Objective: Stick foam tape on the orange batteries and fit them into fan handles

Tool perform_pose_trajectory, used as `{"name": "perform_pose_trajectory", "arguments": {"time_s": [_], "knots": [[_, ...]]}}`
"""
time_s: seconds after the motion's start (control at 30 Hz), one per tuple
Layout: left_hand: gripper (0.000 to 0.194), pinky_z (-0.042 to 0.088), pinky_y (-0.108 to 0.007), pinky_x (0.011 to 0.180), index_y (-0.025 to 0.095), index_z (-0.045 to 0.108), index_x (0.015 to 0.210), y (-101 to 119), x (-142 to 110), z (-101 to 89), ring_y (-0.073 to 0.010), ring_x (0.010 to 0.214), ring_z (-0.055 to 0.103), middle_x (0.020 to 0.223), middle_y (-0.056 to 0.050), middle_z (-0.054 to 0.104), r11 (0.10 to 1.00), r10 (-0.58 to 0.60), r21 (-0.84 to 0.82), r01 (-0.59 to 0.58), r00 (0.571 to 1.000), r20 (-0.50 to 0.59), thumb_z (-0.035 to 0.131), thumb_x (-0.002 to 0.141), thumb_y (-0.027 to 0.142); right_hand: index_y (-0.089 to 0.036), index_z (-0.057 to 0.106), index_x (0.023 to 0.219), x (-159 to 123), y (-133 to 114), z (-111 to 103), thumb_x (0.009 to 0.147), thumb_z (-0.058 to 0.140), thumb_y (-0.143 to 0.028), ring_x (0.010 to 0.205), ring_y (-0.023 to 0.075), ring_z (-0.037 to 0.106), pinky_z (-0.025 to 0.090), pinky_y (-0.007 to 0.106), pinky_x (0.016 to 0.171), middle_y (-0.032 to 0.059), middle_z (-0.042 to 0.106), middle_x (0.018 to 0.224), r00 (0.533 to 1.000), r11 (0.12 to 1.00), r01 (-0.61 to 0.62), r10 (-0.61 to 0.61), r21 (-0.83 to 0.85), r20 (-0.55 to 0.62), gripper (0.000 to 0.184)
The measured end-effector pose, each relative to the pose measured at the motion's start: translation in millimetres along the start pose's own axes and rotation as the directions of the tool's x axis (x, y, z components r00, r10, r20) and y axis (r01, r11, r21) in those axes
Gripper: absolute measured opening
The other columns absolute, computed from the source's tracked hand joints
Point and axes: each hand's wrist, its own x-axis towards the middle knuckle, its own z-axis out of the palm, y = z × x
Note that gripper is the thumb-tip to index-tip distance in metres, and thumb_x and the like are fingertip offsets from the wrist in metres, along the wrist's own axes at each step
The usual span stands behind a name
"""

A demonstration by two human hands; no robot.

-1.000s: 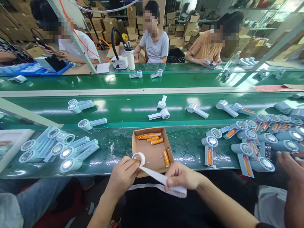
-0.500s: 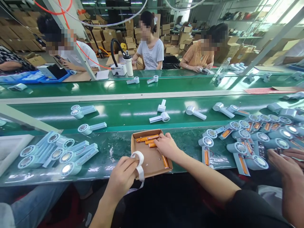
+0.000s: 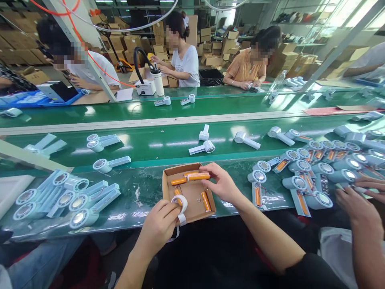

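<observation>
Apparently, the step in hand is taking a cell [image 3: 199, 176] from the box [image 3: 192, 192]: the right hand [image 3: 222, 182] is pinching it near its right end, thumb and fingers narrow around it, over the box's far part. The left hand [image 3: 162, 222] is gripping a white roll [image 3: 184, 203] above the near left corner, fingers bunched, with a tape tail [image 3: 182, 219] dangling below. The next move is probably calling for a firm pinch and a lift clear of the wall, the loose tape being kept off the cell.

At least 3 other cells [image 3: 206, 201] are lying in the box; 1 is sitting partly behind the roll, which is blocking access to it. Blue housings [image 3: 80, 216] are crowding the bench [image 3: 129, 180] on both sides, a neighbour's hands [image 3: 352, 204] are hovering by the right cluster, and at least 3 people [image 3: 185, 66] are occupying the far side of the belt [image 3: 156, 156].
</observation>
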Motion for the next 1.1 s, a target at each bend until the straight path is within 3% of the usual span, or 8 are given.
{"name": "perform_pose_trajectory", "arguments": {"time_s": [0.13, 0.33, 0.43, 0.67, 0.83, 0.9, 1.0, 1.1], "knots": [[0.026, 0.056, -0.031, 0.079, 0.015, 0.07, 0.107, 1, 6, -1.8, -0.0195, 0.088, 0.06, 0.097, -0.007, 0.076, 0.999, 0.049, -0.002, -0.049, 0.999, 0.006, 0.049, 0.1, 0.002, -0.029, 0.077, 0.113, -7, -12, -1, 0.086, 0.083, -0.029, 0.103, 0.0226, 0.07, 0.058, 0.039, 0.093, 0.0053, 0.075, 0.112, 0.995, 0.988, 0.055, -0.042, 0.142, -0.094, 0.028], [0.026, 0.053, -0.033, 0.075, 0.016, 0.072, 0.113, 3, 8, -3.9, -0.0201, 0.086, 0.06, 0.1, -0.006, 0.077, 0.981, 0.132, 0.128, -0.146, 0.985, 0.112, 0.051, 0.102, 0.006, -0.028, 0.079, 0.114, -24, -17, 6, 0.091, 0.08, -0.038, 0.112, 0.0234, 0.073, 0.059, 0.04, 0.1, 0.0074, 0.077, 0.12, 0.996, 0.934, -0.091, 0.077, 0.347, 0.052, 0.026], [0.023, 0.051, -0.035, 0.074, 0.016, 0.072, 0.113, 5, 8, -3.1, -0.0205, 0.087, 0.06, 0.099, -0.006, 0.076, 0.971, 0.138, 0.173, -0.164, 0.979, 0.152, 0.051, 0.105, 0.01, -0.026, 0.078, 0.121, -31, -20, 12, 0.094, 0.075, -0.038, 0.11, 0.0231, 0.075, 0.06, 0.037, 0.096, 0.0084, 0.077, 0.125, 0.986, 0.949, -0.141, 0.11, 0.282, 0.124, 0.03], [0.022, 0.049, -0.034, 0.076, 0.016, 0.071, 0.107, 10, 15, -1.8, -0.0192, 0.083, 0.057, 0.09, -0.003, 0.07, 0.952, 0.203, 0.173, -0.252, 0.945, 0.257, 0.049, 0.107, 0.014, -0.025, 0.079, 0.129, -33, -41, 17, 0.1, 0.062, -0.035, 0.115, 0.0285, 0.075, 0.058, 0.039, 0.098, 0.0076, 0.08, 0.126, 0.93, 0.975, -0.16, 0.2, -0.152, 0.309, 0.036], [0.016, 0.049, -0.036, 0.077, 0.018, 0.071, 0.104, 8, 14, -0.1, -0.0196, 0.084, 0.056, 0.09, -0.003, 0.07, 0.94, 0.2, 0.209, -0.27, 0.931, 0.305, 0.056, 0.104, 0.011, -0.026, 0.078, 0.132, -32, -30, 14, 0.093, 0.072, -0.032, 0.1, 0.028, 0.078, 0.061, 0.04, 0.094, 0.0054, 0.083, 0.115, 0.851, 0.957, -0.239, 0.287, -0.163, 0.439, 0.04], [0.015, 0.048, -0.035, 0.074, 0.017, 0.07, 0.11, 10, 13, 3.4, -0.0193, 0.083, 0.056, 0.092, -0.003, 0.071, 0.95, 0.179, 0.196, -0.244, 0.938, 0.298, 0.056, 0.105, 0.014, -0.025, 0.08, 0.126, -34, -19, 18, 0.084, 0.08, -0.031, 0.103, 0.0283, 0.078, 0.061, 0.041, 0.095, 0.0057, 0.083, 0.116, 0.869, 0.936, -0.351, 0.329, -0.007, 0.371, 0.042], [0.015, 0.041, -0.036, 0.064, 0.016, 0.068, 0.11, 16, 12, 11.6, -0.0192, 0.077, 0.054, 0.088, -0.003, 0.07, 0.962, 0.138, 0.198, -0.19, 0.958, 0.251, 0.054, 0.107, 0.018, -0.024, 0.083, 0.116, -37, -5, 29, 0.073, 0.091, -0.034, 0.116, 0.0299, 0.075, 0.061, 0.042, 0.1, 0.0079, 0.081, 0.121, 0.909, 0.833, -0.415, 0.4, 0.365, 0.121, 0.044], [0.014, 0.035, -0.037, 0.06, 0.016, 0.067, 0.103, 23, 13, 17.5, -0.0191, 0.072, 0.051, 0.082, -0.003, 0.067, 0.964, 0.105, 0.218, -0.156, 0.968, 0.226, 0.054, 0.107, 0.02, -0.024, 0.083, 0.111, -43, 1, 40, 0.064, 0.099, -0.036, 0.115, 0.0292, 0.075, 0.061, 0.041, 0.099, 0.0093, 0.081, 0.12, 0.873, 0.7, -0.363, 0.487, 0.615, -0.04, 0.051]]}}
